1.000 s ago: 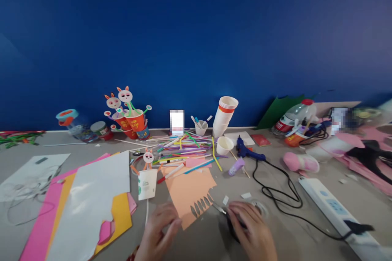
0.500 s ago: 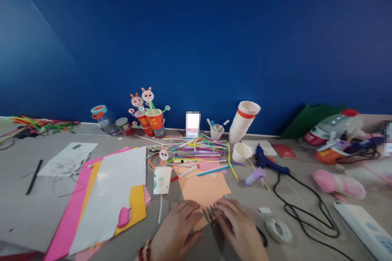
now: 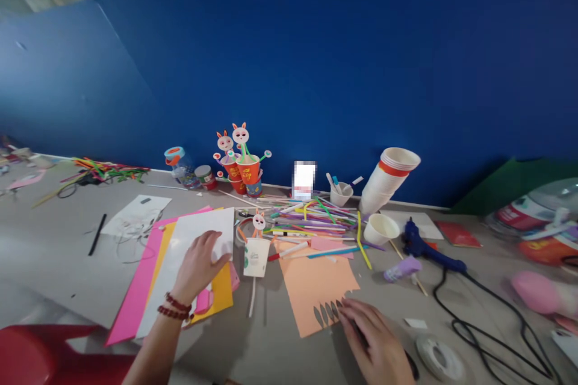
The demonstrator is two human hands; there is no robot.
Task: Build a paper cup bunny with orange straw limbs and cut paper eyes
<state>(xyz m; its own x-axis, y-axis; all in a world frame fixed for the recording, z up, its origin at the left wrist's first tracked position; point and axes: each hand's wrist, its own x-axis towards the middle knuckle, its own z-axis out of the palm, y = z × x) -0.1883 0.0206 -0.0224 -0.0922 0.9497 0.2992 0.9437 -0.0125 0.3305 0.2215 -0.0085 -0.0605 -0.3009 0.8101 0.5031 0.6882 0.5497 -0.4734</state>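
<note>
My left hand (image 3: 201, 264) is over the white sheet (image 3: 180, 246), its fingers open and holding nothing. The sheet lies on pink paper (image 3: 130, 313) and yellow paper (image 3: 223, 292). My right hand (image 3: 374, 337) rests at the lower right corner of an orange paper (image 3: 311, 289), fingers stretched forward. Beside its fingertips, several narrow leaf-shaped grey cutouts or marks (image 3: 327, 313) run along the paper's edge. Something dark shows partly under that hand; I cannot make it out. Between the hands stands a white paper cup (image 3: 256, 257) with a rabbit face (image 3: 259, 221) above it.
Straws and markers (image 3: 311, 222) lie piled behind the orange paper. Two red cups with rabbit faces (image 3: 248, 171) stand at the back. To the right are stacked paper cups (image 3: 388, 177), a blue glue gun (image 3: 428, 251) with its black cord, a purple glue stick (image 3: 403, 269) and a tape roll (image 3: 439, 358).
My left hand has left the orange paper and moved left, over the white sheet. My right hand stays by the orange paper. The view has shifted left, bringing a red stool into sight.
</note>
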